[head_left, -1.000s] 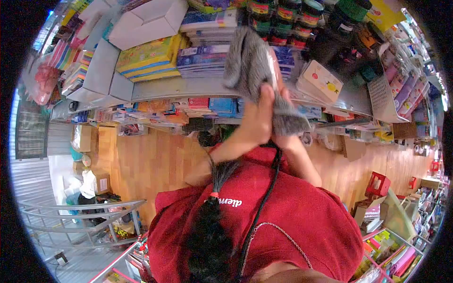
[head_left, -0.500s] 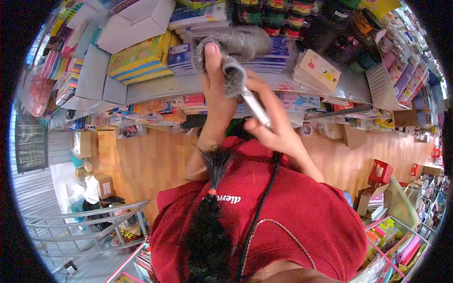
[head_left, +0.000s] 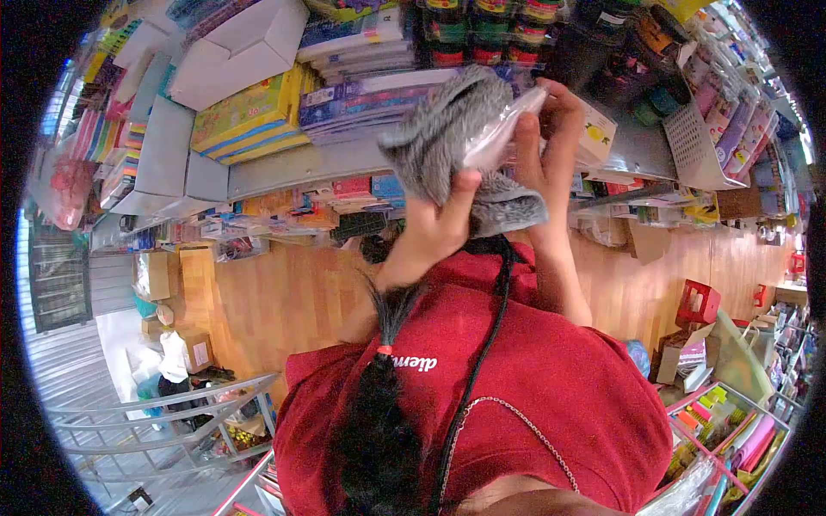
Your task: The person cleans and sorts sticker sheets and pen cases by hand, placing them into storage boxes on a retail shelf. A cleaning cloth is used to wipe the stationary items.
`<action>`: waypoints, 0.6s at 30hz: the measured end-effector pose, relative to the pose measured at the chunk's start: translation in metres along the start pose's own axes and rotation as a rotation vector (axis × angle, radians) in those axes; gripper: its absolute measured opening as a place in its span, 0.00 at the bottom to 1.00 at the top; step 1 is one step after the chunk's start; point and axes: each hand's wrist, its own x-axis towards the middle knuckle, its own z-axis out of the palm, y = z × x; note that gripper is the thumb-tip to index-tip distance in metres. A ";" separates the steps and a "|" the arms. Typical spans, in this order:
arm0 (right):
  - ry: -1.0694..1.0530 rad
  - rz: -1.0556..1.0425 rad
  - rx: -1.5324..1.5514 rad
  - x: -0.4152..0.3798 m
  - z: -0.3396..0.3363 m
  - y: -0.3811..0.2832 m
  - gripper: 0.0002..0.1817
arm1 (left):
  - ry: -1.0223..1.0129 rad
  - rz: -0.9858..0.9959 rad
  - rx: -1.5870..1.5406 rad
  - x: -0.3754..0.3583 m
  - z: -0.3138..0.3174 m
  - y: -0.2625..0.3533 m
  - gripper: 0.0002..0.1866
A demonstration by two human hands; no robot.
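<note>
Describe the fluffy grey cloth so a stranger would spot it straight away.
Start at the grey shelf edge beyond the red shirt, then find the two bare hands raised before it. The crumpled cloth is in the left hand, against the shiny pale piece in the right. Its fuzzy grey surface stands out from the smooth yellow packs.

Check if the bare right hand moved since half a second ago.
Yes: the right hand is farther in over the shelf, its fingers well past the grey metal front edge.
</note>
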 end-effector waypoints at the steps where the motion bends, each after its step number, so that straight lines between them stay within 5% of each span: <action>1: 0.018 -0.046 -0.031 -0.001 0.000 -0.001 0.20 | 0.054 0.100 0.095 -0.004 0.006 -0.002 0.21; 2: -0.023 -0.054 -0.067 -0.002 -0.002 -0.004 0.21 | 0.123 0.157 0.146 -0.007 0.013 -0.002 0.21; 4: -0.004 -0.073 0.002 -0.005 0.006 0.005 0.22 | -0.046 0.119 0.314 -0.013 0.016 0.007 0.21; 5: 0.004 -0.084 0.036 -0.006 0.009 0.007 0.23 | -0.261 0.190 0.826 -0.016 0.013 0.010 0.21; 6: -0.038 -0.009 0.148 -0.008 0.009 0.004 0.24 | -0.147 0.088 0.327 -0.011 0.017 0.005 0.22; 7: -0.172 -0.211 -0.423 -0.011 0.002 -0.012 0.24 | -0.017 0.057 -0.185 -0.006 0.021 -0.001 0.22; 9: -0.264 0.185 0.387 -0.009 0.006 -0.005 0.27 | -0.056 -0.066 -0.195 -0.006 0.025 -0.003 0.23; 11: -0.324 0.188 0.469 -0.015 0.009 -0.009 0.32 | -0.048 -0.063 -0.199 -0.006 0.037 -0.025 0.25; 16: -0.445 0.193 0.579 -0.039 0.015 -0.019 0.41 | -0.134 -0.527 -0.160 0.028 0.008 0.004 0.33; 18: -0.398 0.211 0.608 -0.032 0.011 -0.016 0.43 | -0.173 -0.311 -0.061 0.016 0.021 0.015 0.35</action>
